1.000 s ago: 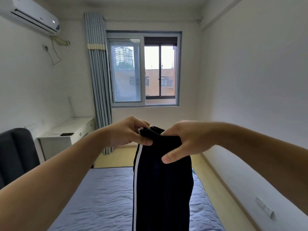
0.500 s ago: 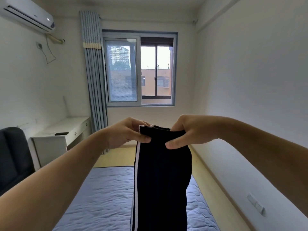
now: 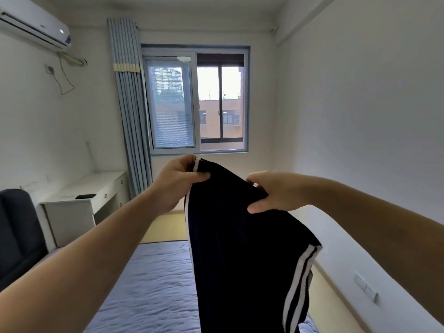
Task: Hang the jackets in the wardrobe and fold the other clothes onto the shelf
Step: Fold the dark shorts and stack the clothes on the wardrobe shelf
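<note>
The black fabric trousers with white side stripes hang above the blue quilted bed. The left hand pinches their top edge, fingers curled over it. The right hand grips the same edge nearby, thumb pressed on the cloth.

Left hand: bare; I can see its back and its thumb, and the other fingers are mostly hidden.
Right hand: bare; I can see its thumb, its knuckles and the side of it.
Left arm: bare from the wrist down to the bottom left corner; it looks thin at the wrist and very big close up.
Right arm: bare from the wrist out to the right edge, smooth, and bigger near the edge.
Rest of the person: out of sight.
</note>
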The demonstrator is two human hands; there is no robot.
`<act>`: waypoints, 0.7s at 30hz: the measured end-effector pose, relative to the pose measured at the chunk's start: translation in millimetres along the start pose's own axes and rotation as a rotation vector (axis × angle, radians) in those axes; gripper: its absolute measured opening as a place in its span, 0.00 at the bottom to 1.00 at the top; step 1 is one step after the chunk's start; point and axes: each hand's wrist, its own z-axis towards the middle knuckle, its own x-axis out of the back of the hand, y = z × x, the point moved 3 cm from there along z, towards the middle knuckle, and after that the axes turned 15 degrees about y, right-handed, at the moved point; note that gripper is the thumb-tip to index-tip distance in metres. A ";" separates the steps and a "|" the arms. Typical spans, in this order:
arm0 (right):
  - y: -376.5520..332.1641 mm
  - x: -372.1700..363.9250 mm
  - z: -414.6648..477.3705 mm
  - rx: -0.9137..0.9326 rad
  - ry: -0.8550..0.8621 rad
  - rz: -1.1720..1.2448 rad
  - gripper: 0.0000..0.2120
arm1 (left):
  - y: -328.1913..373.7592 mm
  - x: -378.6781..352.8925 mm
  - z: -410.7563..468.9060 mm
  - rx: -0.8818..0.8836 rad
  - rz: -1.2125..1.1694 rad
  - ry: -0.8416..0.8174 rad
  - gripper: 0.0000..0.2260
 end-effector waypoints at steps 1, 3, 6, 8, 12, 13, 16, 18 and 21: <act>2.1 1.4 0.2 -0.014 0.000 0.013 0.10 | 0.3 -0.1 0.1 -0.024 0.014 0.017 0.09; 5.2 7.6 3.0 -0.036 0.062 0.027 0.10 | 0.7 0.0 -0.8 -0.075 0.071 0.042 0.10; 6.9 13.5 6.6 -0.069 0.175 0.081 0.08 | 1.3 -0.8 -1.2 -0.167 0.235 0.064 0.16; 8.3 14.1 6.9 -0.078 0.227 0.074 0.08 | 3.6 -2.0 -3.2 -0.249 0.369 0.048 0.18; 5.7 14.3 2.8 -0.055 0.132 0.005 0.08 | 11.4 -0.2 -3.8 -0.260 0.358 0.020 0.16; 4.6 14.7 1.9 -0.040 0.097 -0.052 0.06 | 13.0 0.3 -4.1 -0.230 0.307 -0.002 0.15; 1.1 20.1 2.0 -0.016 0.027 -0.283 0.04 | 14.5 -2.1 -7.6 -0.164 0.226 -0.085 0.14; -1.4 23.6 3.5 -0.024 -0.015 -0.400 0.07 | 13.5 -7.4 -11.7 -0.154 0.199 -0.132 0.13; -5.8 28.1 2.2 -0.073 -0.021 -0.403 0.08 | 14.9 -12.5 -13.0 -0.182 0.177 -0.098 0.11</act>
